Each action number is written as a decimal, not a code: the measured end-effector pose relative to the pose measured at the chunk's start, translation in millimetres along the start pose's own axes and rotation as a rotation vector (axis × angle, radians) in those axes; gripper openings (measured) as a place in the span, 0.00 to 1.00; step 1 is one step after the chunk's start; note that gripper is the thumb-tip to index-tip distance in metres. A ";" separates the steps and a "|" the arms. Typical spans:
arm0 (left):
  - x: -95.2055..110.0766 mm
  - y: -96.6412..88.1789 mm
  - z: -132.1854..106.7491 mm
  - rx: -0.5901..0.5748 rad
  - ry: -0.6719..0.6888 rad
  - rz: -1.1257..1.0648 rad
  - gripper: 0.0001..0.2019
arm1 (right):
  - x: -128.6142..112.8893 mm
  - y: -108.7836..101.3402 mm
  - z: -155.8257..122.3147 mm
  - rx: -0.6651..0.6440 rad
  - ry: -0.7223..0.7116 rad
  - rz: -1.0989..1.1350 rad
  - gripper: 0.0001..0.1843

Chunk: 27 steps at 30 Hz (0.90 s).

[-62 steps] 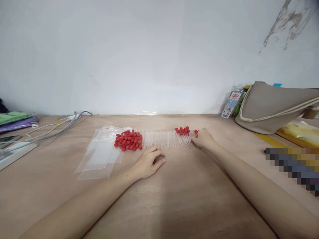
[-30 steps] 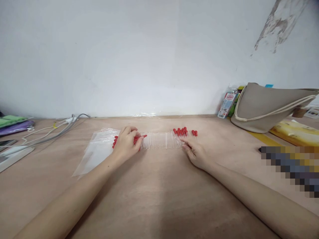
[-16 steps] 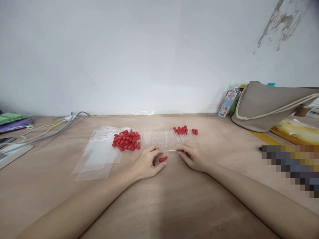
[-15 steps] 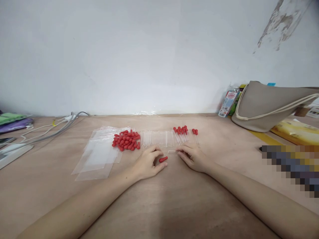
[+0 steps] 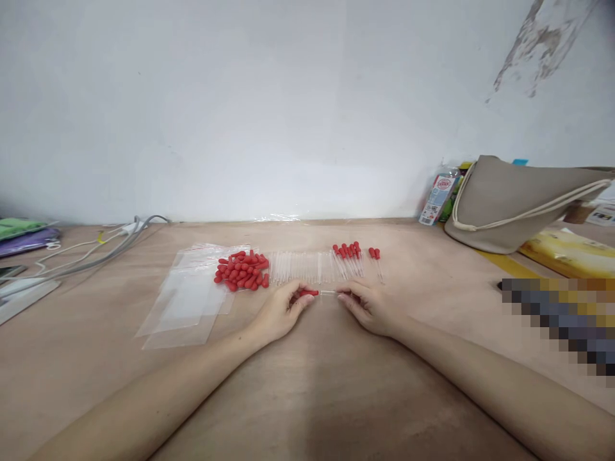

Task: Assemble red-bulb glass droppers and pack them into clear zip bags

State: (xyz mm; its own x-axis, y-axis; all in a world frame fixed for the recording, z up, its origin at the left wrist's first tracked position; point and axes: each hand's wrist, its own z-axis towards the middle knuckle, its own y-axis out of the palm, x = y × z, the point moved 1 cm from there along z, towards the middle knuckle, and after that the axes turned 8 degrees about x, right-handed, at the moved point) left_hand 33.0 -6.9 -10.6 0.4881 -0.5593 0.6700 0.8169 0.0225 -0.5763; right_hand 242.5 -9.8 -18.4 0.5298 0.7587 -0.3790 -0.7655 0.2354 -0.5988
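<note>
Between the fingers of my left hand [image 5: 281,310] is a red rubber dropper bulb [image 5: 310,292], its neck pointing right. My right hand [image 5: 368,306] pinches a clear glass dropper tube [image 5: 327,292], whose end points left at the bulb's neck. The two lie almost in line; whether they touch is too small to tell. Behind my hands is a row of clear glass tubes [image 5: 300,267]. Left of that row lies a heap of loose red bulbs [image 5: 240,270]. To its right, several droppers with red bulbs [image 5: 348,251] lie side by side, and two more droppers [image 5: 375,254] lie apart.
Clear plastic bags [image 5: 182,307] lie flat at the left, partly under the heap. Cables [image 5: 122,240] run along the far left. A grey bag [image 5: 509,205] and a bottle [image 5: 437,195] stand by the wall at the right, near a yellow package [image 5: 567,253].
My left hand has closed on the single red bulb, lifted it off the table and turned it in line with the tube. My right hand has barely moved.
</note>
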 end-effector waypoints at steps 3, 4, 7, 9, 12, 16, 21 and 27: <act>-0.5 1.7 -0.5 -0.028 -0.011 -0.014 0.08 | -0.6 1.2 0.2 -0.030 0.004 0.003 0.10; -0.4 2.0 -0.6 -0.038 -0.011 -0.014 0.08 | -0.9 1.6 0.1 -0.046 0.005 0.003 0.10; 1.2 1.9 -0.5 -0.052 0.019 0.002 0.09 | -1.6 2.9 -0.1 -0.086 -0.003 0.002 0.10; 2.7 1.1 -0.4 -0.055 0.046 0.012 0.09 | -1.4 3.6 -0.1 -0.101 -0.006 0.004 0.10; 5.0 -0.1 -1.0 -0.069 0.080 0.022 0.09 | 0.7 3.9 0.0 -0.103 -0.014 0.016 0.11; 7.9 -0.4 -3.3 -0.117 0.129 0.058 0.08 | 5.4 2.2 0.6 -0.147 -0.069 0.017 0.11; 7.9 0.2 -4.6 -0.164 0.133 0.087 0.08 | 6.7 0.7 0.5 -0.183 -0.117 -0.056 0.11; 4.8 0.3 -5.8 -0.121 0.084 0.100 0.09 | -0.6 3.9 0.4 -0.117 -0.166 -0.186 0.11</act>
State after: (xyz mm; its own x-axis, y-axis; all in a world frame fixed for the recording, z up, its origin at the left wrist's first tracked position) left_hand 33.8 -14.4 -10.3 0.5337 -0.6263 0.5682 0.7201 -0.0157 -0.6937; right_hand 239.1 -9.1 -20.2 0.5828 0.8005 -0.1400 -0.6081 0.3153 -0.7286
